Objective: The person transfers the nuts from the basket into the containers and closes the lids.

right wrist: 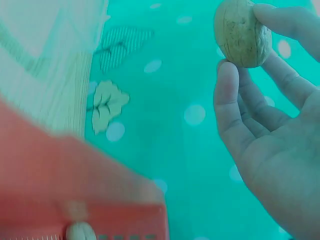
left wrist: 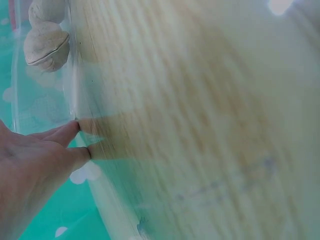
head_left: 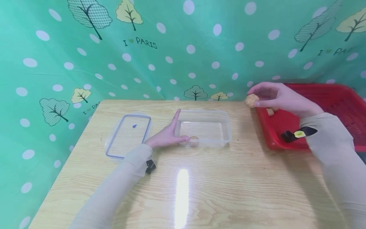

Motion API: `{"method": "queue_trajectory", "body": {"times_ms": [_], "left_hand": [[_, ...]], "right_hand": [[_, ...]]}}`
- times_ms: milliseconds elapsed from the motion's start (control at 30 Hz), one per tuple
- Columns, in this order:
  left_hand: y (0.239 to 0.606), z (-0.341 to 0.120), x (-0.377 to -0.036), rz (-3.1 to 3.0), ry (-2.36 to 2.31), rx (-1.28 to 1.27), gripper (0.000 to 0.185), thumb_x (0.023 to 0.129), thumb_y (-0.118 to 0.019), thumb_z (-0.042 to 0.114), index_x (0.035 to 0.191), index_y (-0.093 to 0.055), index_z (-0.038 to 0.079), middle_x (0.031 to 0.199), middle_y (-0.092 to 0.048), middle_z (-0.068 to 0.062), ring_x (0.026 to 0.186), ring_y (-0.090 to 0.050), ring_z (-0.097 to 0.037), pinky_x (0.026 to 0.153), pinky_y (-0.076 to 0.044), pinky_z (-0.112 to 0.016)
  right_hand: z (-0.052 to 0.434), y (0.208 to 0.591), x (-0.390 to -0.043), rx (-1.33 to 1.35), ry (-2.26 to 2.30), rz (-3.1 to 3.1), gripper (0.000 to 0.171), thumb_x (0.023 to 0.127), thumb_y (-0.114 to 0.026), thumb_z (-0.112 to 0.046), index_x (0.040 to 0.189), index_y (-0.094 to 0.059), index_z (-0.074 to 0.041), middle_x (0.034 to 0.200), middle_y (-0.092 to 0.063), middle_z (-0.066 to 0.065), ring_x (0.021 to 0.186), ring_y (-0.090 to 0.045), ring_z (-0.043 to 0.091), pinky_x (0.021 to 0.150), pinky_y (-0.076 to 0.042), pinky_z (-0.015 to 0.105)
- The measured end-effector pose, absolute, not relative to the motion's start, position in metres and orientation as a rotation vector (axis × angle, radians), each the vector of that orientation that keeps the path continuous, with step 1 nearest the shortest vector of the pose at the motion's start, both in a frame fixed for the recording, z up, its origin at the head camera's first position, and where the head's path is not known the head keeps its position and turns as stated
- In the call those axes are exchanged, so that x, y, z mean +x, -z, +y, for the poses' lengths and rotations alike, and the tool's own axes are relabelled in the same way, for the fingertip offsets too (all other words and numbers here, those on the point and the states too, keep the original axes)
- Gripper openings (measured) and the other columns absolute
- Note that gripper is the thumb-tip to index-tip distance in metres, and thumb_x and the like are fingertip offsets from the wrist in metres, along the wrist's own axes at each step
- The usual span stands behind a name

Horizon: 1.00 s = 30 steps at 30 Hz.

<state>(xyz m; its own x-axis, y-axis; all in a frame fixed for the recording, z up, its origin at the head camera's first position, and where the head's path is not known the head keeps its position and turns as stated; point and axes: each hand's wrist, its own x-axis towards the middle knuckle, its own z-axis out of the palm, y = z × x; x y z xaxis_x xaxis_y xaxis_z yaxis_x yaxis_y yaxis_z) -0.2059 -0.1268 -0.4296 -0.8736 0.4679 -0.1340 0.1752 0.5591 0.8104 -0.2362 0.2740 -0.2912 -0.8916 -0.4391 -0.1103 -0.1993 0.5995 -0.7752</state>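
One wood-grain tabletop carries the work, which looks underway but unfinished. The red basket on the right has at least one basket walnut inside, so some seem left to shift. The clear container in the middle has at least one boxed walnut near its front wall. Its lid lies apart on the left, not yet fitted. The right arm reaches over the basket, and the right hand has its grip clamped, thumb against fingertips, on a held walnut raised by the basket's far-left corner. The left arm angles up from lower left; the left hand has its grip apart, thumb and forefinger spread against the container's near-left corner.
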Motion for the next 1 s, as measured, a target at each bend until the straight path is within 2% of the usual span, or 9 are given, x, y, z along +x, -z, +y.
{"method": "queue_trajectory", "body": {"times_ms": [67,167,433,767,1000], "left_hand": [[0.429,-0.127,-0.206,2.455,-1.233,0.533,0.117,0.083,-0.074,0.046,0.145,0.024,0.046,0.159,-0.003,-0.016,0.138,-0.026,-0.041,0.111,-0.023,-0.051],[0.429,-0.127,-0.206,2.447,-1.242,0.538,0.117,0.082,-0.074,0.046,0.146,0.024,0.045,0.159,-0.002,-0.017,0.137,-0.028,-0.042,0.111,-0.024,-0.051],[0.431,-0.127,-0.207,2.439,-1.245,0.542,0.118,0.082,-0.074,0.046,0.146,0.025,0.044,0.159,0.000,-0.015,0.135,-0.032,-0.043,0.110,-0.026,-0.050],[0.430,-0.127,-0.210,2.442,-1.237,0.553,0.118,0.082,-0.074,0.047,0.147,0.025,0.042,0.159,0.002,-0.014,0.135,-0.031,-0.042,0.111,-0.025,-0.048],[0.429,-0.128,-0.208,2.451,-1.220,0.540,0.118,0.082,-0.073,0.048,0.147,0.026,0.041,0.159,-0.002,-0.018,0.133,-0.035,-0.043,0.110,-0.028,-0.049]], "right_hand": [[0.266,0.291,-0.235,-0.535,1.174,2.533,0.044,0.089,-0.071,-0.024,0.130,-0.057,-0.018,0.127,-0.053,-0.001,0.112,-0.046,0.019,0.076,-0.053,0.027],[0.256,0.293,-0.234,-0.614,1.197,2.499,0.043,0.089,-0.071,-0.020,0.130,-0.058,-0.015,0.126,-0.055,0.001,0.116,-0.046,0.019,0.086,-0.049,0.022],[0.232,0.302,-0.237,-0.776,1.273,2.357,0.038,0.088,-0.070,-0.010,0.124,-0.059,-0.007,0.122,-0.058,0.007,0.104,-0.060,0.026,0.085,-0.054,0.031],[0.210,0.324,-0.242,-0.912,1.327,2.175,0.040,0.088,-0.069,-0.003,0.125,-0.056,0.002,0.121,-0.057,0.013,0.108,-0.056,0.029,0.087,-0.054,0.033],[0.189,0.339,-0.240,-0.979,1.334,2.115,0.037,0.086,-0.070,0.000,0.120,-0.059,0.001,0.115,-0.060,0.013,0.105,-0.057,0.029,0.087,-0.053,0.033]]}}
